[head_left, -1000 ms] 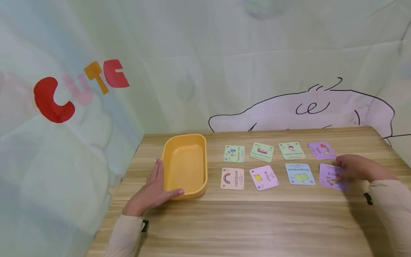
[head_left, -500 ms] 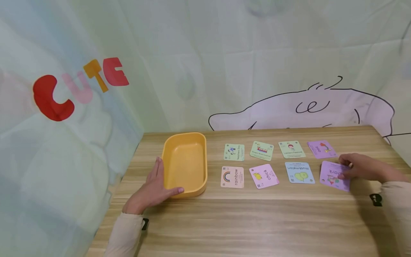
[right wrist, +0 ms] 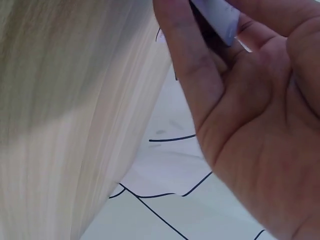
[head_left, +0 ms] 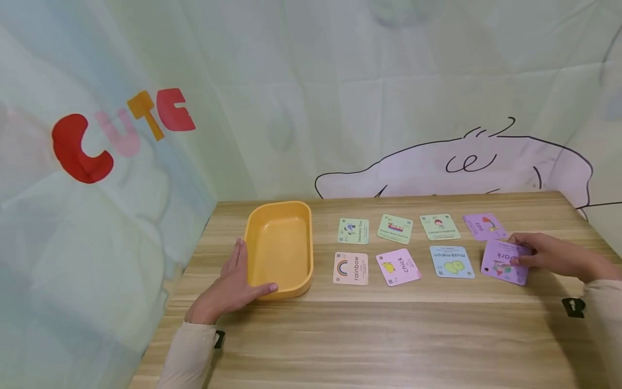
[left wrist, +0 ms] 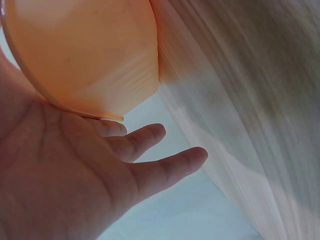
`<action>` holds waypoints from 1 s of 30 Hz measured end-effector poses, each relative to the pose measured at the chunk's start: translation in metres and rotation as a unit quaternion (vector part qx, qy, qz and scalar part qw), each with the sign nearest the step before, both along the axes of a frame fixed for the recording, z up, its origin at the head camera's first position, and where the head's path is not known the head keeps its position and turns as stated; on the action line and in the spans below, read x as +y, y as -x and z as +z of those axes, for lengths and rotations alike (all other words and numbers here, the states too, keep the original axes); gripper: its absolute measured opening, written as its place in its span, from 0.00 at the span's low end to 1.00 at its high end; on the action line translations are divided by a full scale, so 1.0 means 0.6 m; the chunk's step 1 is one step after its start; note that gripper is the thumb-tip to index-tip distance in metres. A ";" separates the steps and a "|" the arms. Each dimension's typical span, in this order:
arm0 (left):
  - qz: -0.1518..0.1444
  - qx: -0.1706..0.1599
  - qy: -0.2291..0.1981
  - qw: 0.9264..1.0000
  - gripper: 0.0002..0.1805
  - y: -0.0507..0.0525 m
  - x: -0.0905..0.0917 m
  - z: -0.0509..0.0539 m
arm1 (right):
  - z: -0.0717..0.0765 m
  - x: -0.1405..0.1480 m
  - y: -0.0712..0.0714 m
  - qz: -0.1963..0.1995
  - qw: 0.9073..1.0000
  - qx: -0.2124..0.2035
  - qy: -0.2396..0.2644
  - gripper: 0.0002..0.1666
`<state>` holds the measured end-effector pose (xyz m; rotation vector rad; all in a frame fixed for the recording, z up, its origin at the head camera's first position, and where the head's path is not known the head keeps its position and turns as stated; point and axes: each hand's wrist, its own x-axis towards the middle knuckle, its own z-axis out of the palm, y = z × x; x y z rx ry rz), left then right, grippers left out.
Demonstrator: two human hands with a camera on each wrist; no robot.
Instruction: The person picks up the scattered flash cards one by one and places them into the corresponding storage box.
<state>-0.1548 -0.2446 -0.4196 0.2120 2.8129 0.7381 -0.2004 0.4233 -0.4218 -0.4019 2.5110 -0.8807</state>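
Observation:
My left hand (head_left: 228, 289) lies along the near left corner of a yellow tray (head_left: 282, 251), fingers straight, thumb over the near rim. In the left wrist view the palm touches the wall of the tray (left wrist: 95, 55) and the fingers stretch past it. At the right, my right hand (head_left: 559, 256) pinches the right side of a purple card (head_left: 499, 267) whose word ends in "ark"; the card is tilted up from the table. One corner of that card (right wrist: 225, 22) shows between the fingers in the right wrist view.
Several square cards lie in two rows: Teachers' Day (head_left: 353, 231), Dragon Boat Festival (head_left: 394, 229), Lantern Festival (head_left: 440, 227) and zoo (head_left: 484, 226) behind; rainbow (head_left: 351, 268), chick (head_left: 398, 267) and muskmelon (head_left: 452, 262) in front. A printed curtain (head_left: 340, 108) hangs behind the wooden table (head_left: 364, 335).
The right hand has taken hold of the purple card and tilted it up, shifting slightly. The left hand and tray have stayed in place.

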 end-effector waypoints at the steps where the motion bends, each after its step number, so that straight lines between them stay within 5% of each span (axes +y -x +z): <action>1: 0.000 0.000 0.001 1.000 0.73 0.000 0.000 0.000 | -0.001 0.001 -0.001 0.001 1.000 0.001 0.014 0.13; 5: 0.000 0.002 0.002 1.000 0.74 0.000 -0.001 -0.001 | -0.002 0.002 -0.003 -0.006 0.999 0.019 0.042 0.16; 16: 0.004 -0.006 0.001 1.000 0.74 0.000 -0.001 -0.002 | 0.019 -0.015 -0.005 -0.054 0.996 0.067 0.023 0.28; 30: 0.006 -0.004 -0.005 1.000 0.74 0.002 -0.001 -0.003 | 0.040 -0.034 -0.006 -0.060 0.990 0.125 0.017 0.21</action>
